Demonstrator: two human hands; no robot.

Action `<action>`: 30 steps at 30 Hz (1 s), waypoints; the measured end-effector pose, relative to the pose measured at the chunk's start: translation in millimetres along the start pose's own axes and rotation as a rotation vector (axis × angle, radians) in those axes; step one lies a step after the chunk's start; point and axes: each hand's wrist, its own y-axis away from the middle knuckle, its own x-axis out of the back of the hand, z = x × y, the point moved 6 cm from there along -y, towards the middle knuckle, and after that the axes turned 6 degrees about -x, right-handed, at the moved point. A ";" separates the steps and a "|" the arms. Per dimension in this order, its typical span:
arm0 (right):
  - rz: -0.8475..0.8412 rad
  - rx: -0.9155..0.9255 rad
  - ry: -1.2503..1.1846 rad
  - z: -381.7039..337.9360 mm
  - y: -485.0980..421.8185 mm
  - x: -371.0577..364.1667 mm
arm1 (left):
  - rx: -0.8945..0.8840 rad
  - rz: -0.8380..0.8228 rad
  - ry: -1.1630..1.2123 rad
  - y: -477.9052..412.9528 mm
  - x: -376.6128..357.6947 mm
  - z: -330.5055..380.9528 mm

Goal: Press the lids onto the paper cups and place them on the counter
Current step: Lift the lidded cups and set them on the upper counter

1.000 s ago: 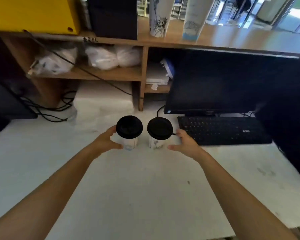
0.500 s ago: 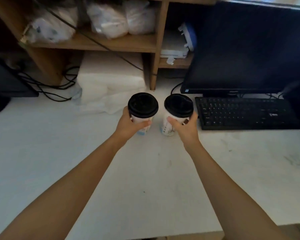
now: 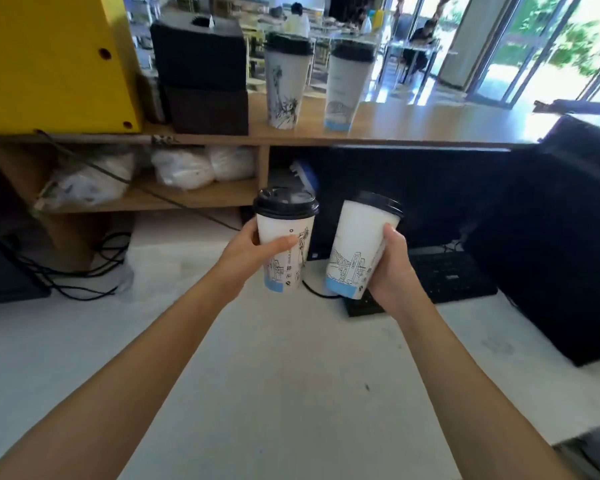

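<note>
Both cups have come up off the white desk [image 3: 257, 375] since half a second ago, when they were only just being gripped there. Each one now hangs in the air in front of the shelf and the dark monitor [image 3: 413, 181].

The left hand [image 3: 246, 252] holds the left cup [image 3: 286, 258] about mid-wall. Its thumb lies across the printed front and its fingers curl round the far side, out of sight. This cup stands close to upright, with its black lid [image 3: 284, 202] seated level on the rim.

The right hand [image 3: 394, 271] clasps the right cup [image 3: 355, 251] from the right side, low on the wall, with the thumb reaching up along it. That cup leans, its lidded top tipped up and to the right and its blue-banded base swung toward the left cup. The two cups are near each other but apart.

The raised wooden desk [image 3: 430, 126] lies above and beyond both hands, past the shelf edge. Two taller lidded cups [image 3: 286, 84] [image 3: 347, 88] already stand on it, just right of the stacked black boxes [image 3: 201, 53]. Bare wood shows to the right of those cups, and the right hand is the nearer one to that stretch. The left hand sits almost directly below the standing cups.

By my judgement the lids are already pressed on and only the placing remains. That calls for a lift up and forward over the desk edge. The right cup needs straightening first so that its base meets the wood flat.
</note>
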 end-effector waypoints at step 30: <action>0.089 0.506 0.452 -360.6 -105.4 94.5 | -0.254 0.065 0.098 -225.6 -208.6 224.6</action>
